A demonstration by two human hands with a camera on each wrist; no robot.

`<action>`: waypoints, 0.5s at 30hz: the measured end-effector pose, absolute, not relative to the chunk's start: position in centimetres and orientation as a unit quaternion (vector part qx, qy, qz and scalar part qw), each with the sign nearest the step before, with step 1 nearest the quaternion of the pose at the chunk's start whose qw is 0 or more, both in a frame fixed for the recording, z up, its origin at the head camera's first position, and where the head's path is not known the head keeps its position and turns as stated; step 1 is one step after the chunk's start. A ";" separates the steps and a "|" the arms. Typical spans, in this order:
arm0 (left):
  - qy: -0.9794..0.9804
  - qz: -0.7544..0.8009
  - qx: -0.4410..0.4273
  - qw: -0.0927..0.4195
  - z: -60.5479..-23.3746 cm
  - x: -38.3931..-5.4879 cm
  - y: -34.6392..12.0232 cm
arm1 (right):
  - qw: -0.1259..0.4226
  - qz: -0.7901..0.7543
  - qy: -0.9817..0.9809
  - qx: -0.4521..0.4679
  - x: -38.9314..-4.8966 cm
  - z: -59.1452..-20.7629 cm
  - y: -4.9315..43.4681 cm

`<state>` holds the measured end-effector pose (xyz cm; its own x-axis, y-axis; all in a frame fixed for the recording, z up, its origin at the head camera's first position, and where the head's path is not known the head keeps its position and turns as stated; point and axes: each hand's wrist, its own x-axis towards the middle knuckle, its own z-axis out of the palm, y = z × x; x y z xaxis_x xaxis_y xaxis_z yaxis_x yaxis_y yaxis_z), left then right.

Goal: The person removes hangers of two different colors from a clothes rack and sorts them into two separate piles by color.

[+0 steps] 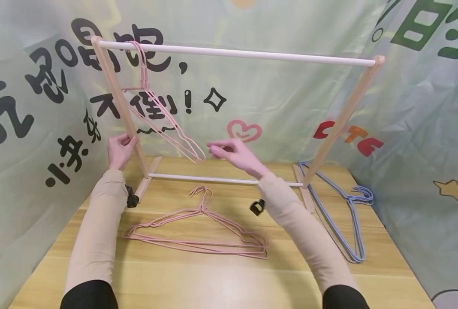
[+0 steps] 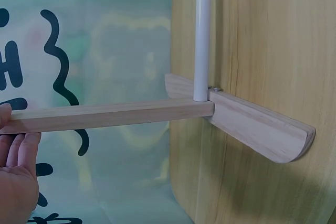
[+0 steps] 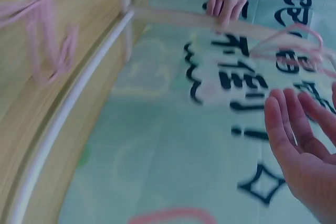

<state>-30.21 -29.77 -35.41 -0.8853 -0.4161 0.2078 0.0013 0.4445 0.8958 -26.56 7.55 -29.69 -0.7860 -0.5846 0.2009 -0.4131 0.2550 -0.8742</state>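
Note:
A wooden garment rack stands on the table, and my left hand (image 1: 121, 150) pinches its left post (image 1: 116, 88) between thumb and fingers. In the left wrist view, the thumb lies on one side of that post (image 2: 115, 116) and the fingers on the other. Pink hangers (image 1: 144, 79) hang near the left end of the white top rod (image 1: 236, 53). Just right of their lower corner, my right hand (image 1: 234, 153) is in the air, holding nothing. The right wrist view shows its fingers (image 3: 299, 124) loosely bent and apart from the hangers.
Several pink hangers (image 1: 202, 209) lie stacked on the table (image 1: 198, 279) in front of the rack. Blue hangers (image 1: 353, 198) lie at the right by the rack's right foot (image 1: 304, 189). A white lower rod (image 1: 213, 179) joins the feet. Printed cloth (image 1: 290, 98) surrounds the table.

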 end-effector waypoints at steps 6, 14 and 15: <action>-0.824 -0.512 0.130 0.204 -35.4 -30.3 -29.7 | 0.141 -0.614 0.723 -0.284 -27.9 -28.0 2.5; -0.825 -0.512 0.122 0.206 -35.5 -30.3 -29.7 | 0.185 -0.663 0.669 -0.282 -28.2 -27.6 0.4; -0.825 -0.511 0.121 0.209 -35.4 -30.2 -29.7 | 0.188 -0.667 0.664 -0.281 -28.3 -27.6 0.4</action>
